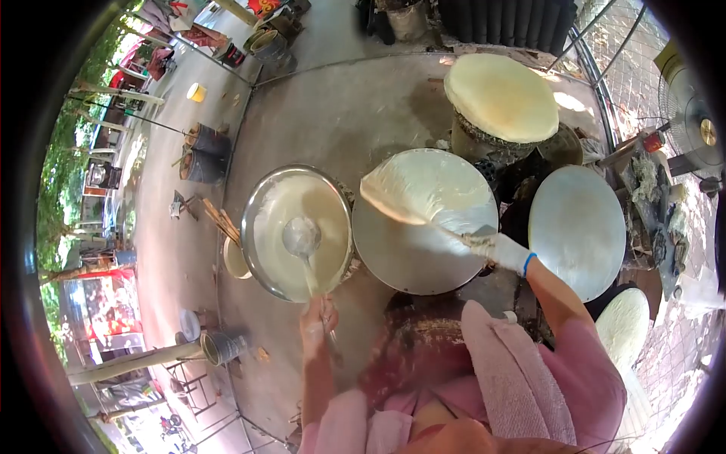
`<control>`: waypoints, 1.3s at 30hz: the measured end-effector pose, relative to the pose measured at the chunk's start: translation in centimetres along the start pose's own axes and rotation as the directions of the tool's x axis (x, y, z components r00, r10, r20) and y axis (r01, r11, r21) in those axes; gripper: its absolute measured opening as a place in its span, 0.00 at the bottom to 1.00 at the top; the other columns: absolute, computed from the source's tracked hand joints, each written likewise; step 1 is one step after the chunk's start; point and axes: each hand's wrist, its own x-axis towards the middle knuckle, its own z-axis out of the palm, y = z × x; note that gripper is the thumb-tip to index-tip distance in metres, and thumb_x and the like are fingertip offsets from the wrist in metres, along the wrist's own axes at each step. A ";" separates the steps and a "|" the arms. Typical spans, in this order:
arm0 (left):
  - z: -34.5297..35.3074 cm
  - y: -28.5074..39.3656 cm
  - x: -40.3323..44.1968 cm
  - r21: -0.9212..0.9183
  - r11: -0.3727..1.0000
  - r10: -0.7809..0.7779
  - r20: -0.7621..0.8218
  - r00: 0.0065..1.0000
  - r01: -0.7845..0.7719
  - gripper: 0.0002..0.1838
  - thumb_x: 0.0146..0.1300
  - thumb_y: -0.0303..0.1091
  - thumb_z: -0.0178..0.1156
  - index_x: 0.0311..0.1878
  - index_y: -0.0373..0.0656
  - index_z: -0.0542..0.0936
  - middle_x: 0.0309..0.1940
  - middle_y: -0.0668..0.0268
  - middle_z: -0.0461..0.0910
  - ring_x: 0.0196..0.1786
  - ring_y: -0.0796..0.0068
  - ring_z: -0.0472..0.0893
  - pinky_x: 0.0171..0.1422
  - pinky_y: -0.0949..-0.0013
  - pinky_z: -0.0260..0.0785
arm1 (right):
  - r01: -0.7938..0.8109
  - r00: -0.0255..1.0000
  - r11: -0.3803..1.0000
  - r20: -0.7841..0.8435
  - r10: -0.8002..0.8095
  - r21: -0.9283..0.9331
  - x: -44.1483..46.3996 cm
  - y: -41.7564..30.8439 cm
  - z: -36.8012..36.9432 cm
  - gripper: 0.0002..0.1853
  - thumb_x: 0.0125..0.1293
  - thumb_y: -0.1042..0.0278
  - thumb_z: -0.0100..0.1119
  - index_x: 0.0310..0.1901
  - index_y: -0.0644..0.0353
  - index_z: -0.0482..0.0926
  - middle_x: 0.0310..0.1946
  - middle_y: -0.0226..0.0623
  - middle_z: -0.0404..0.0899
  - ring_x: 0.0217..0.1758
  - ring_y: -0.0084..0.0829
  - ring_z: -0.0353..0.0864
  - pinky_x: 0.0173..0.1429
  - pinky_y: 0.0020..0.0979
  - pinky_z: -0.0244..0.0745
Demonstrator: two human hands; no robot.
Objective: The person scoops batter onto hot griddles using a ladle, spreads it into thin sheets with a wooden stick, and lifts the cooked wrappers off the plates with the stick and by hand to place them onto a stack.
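My left hand (318, 316) is wrapped round the handle of a ladle (301, 236). The ladle's bowl rests in pale batter (283, 261) inside a wide metal basin (252, 265). My right hand (505, 252), in a white glove with a blue band at the wrist, grips the handle of a batter-coated wooden spreader (395, 209). Its blade lies over a round griddle (412, 266), touching or just above it. A wet layer of batter (446, 181) covers the far part of that griddle; the near part shows bare metal.
A second round griddle (578, 231) stands to the right. Beyond it, large round flatbreads (503, 98) lie on a stand. Another pale round (624, 325) sits at lower right. A fan (703, 132) is at far right. Dark buckets (206, 163) and sticks (221, 219) are on the left.
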 end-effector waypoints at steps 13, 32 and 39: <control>-3.3 -5.8 1.0 0.217 0.973 -0.057 -0.117 0.992 0.081 0.16 0.73 0.43 0.54 0.45 0.36 0.75 0.17 0.70 0.65 0.16 0.77 0.67 0.18 0.70 0.58 | -0.066 0.986 0.997 0.148 0.070 -0.036 1.3 0.1 -3.5 0.21 0.68 0.61 0.65 0.61 0.53 0.80 0.28 0.20 0.74 0.25 0.14 0.64 0.26 0.21 0.60; 0.6 -4.5 10.6 0.950 -0.070 0.360 0.308 0.881 -0.304 0.16 0.72 0.43 0.52 0.45 0.37 0.72 0.32 0.45 0.82 0.36 0.39 0.82 0.40 0.43 0.74 | 0.205 0.978 0.973 -0.015 -0.207 -0.105 4.8 0.8 -5.7 0.17 0.71 0.64 0.60 0.58 0.60 0.81 0.38 0.32 0.85 0.35 0.17 0.76 0.36 0.25 0.75; -2.6 -5.3 4.1 0.939 -0.166 0.102 0.320 0.942 -0.301 0.13 0.72 0.39 0.50 0.44 0.37 0.75 0.36 0.43 0.80 0.40 0.40 0.80 0.44 0.44 0.73 | -0.094 0.970 0.992 0.216 0.110 -0.083 0.4 2.8 -1.4 0.18 0.68 0.61 0.63 0.54 0.62 0.83 0.20 0.22 0.72 0.20 0.17 0.68 0.22 0.21 0.62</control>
